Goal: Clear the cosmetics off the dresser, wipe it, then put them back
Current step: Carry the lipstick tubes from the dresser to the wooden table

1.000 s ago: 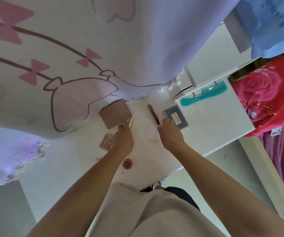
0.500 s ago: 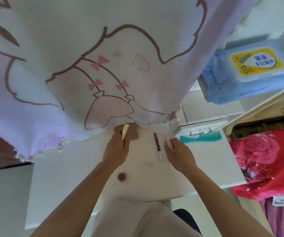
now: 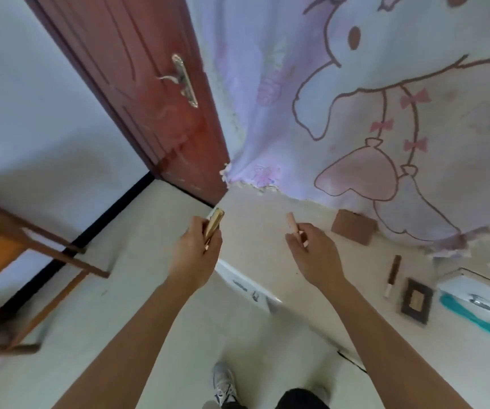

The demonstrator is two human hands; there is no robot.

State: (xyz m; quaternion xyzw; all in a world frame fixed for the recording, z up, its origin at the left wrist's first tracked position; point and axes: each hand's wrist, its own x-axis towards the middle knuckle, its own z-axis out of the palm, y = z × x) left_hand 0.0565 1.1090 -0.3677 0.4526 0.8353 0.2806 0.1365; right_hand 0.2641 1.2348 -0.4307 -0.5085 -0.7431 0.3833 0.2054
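Lifted off dresser (image 3: 356, 278) now: L hand (image 3: 196, 256) grips gold tube (image 3: 215, 223), R hand (image 3: 317, 256) pinches pink tube (image 3: 293, 223).

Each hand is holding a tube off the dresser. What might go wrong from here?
The right hand pinches the pink tube near its lower end only; it may slip and fall to the floor.
With the left hand gripping the gold tube too, no hand is free; the brown box, dark stick, palette and teal comb lie on the dresser, so wiping now would miss spots.
The hanging cloth drapes by the brown box and may snag.
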